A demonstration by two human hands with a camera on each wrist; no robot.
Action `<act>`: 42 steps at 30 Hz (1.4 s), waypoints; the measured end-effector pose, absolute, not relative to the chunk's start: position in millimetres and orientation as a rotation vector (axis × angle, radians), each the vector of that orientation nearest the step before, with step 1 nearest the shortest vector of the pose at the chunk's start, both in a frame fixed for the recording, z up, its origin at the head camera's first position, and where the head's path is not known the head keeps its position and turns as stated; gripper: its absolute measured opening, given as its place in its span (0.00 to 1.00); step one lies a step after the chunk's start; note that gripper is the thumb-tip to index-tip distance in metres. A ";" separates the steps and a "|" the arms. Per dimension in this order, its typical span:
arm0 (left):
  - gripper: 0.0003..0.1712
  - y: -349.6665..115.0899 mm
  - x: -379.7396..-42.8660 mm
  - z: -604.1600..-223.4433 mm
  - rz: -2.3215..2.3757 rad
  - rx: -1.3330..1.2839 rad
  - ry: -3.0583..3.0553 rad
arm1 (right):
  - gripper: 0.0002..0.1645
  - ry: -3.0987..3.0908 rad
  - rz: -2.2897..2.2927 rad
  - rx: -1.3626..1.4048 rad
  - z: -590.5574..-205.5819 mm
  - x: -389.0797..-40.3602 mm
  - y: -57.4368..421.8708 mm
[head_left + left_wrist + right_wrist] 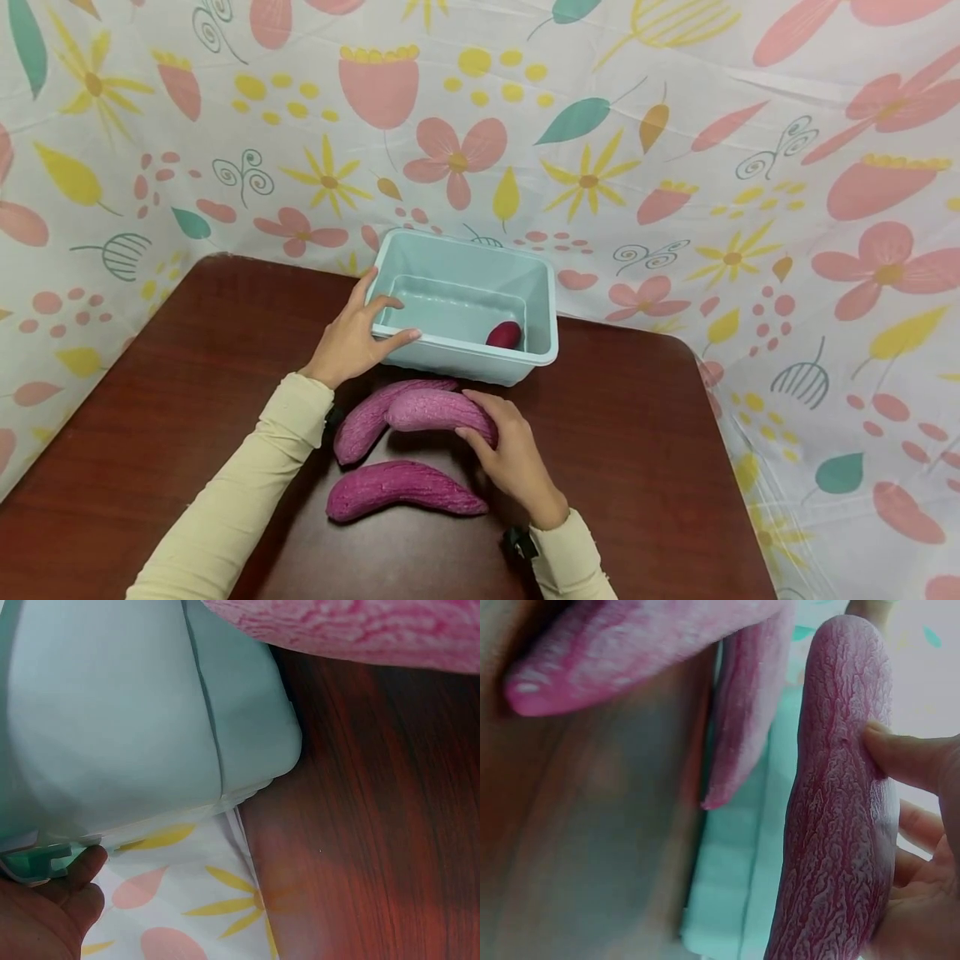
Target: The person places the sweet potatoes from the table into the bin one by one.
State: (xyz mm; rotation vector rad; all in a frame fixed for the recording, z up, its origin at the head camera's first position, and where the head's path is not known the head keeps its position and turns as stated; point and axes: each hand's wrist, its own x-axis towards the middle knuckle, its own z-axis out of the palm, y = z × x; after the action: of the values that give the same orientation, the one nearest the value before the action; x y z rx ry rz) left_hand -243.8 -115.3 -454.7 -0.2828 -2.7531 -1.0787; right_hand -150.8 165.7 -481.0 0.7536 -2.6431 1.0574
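My right hand point(517, 454) grips one end of a long purple sweet potato point(435, 411), its wrinkled skin close up in the right wrist view. Two more lie nearby: a curved sweet potato point(367, 425) partly behind the held one, and a darker sweet potato point(405, 490) nearer the front. At the left end of a pale blue plastic tub point(450, 350), my left hand point(348, 337) holds the rim at the corner, thumb over the front edge. Inside the tub's right end sits a dark red rounded piece point(504, 335), partly hidden by the front wall.
The brown wooden table point(637, 467) carries everything. A white cloth point(600, 100) printed with flowers and leaves hangs behind the tub and along both sides, close to the table's edges.
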 end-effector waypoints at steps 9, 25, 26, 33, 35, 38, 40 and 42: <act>0.36 -116.9 -243.4 -453.8 -1.078 -0.277 -2.753 | 0.30 -2.588 1.020 0.786 -465.4 -156.0 162.1; 0.37 -117.4 -244.4 -453.2 -1.063 -0.288 -2.743 | 0.31 -2.449 1.012 0.846 -433.9 -164.2 153.5; 0.37 -117.4 -244.4 -453.2 -1.062 -0.286 -2.744 | 0.31 -2.448 1.014 0.842 -433.1 -164.3 153.6; 0.38 -115.1 -245.6 -452.1 -1.041 -0.288 -2.753 | 0.31 -2.440 0.995 0.799 -423.8 -166.5 157.0; 0.38 -114.3 -245.7 -453.2 -1.046 -0.289 -2.758 | 0.31 -2.434 0.994 0.792 -423.0 -167.3 157.9; 0.38 -114.2 -245.5 -455.1 -1.058 -0.292 -2.756 | 0.30 -2.419 0.991 0.795 -422.1 -169.4 158.2; 0.36 -115.1 -245.4 -456.0 -1.059 -0.299 -2.745 | 0.30 -2.407 0.990 0.806 -420.8 -172.0 157.7; 0.33 -116.3 -245.2 -456.3 -1.057 -0.305 -2.731 | 0.29 -2.399 0.993 0.810 -418.3 -175.2 157.1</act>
State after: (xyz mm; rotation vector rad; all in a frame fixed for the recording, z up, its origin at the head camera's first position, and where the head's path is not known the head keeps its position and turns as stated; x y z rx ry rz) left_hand -245.2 -116.3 -456.3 -0.3050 -2.7309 -1.0566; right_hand -175.2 157.1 -418.3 0.8099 -2.3986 0.9935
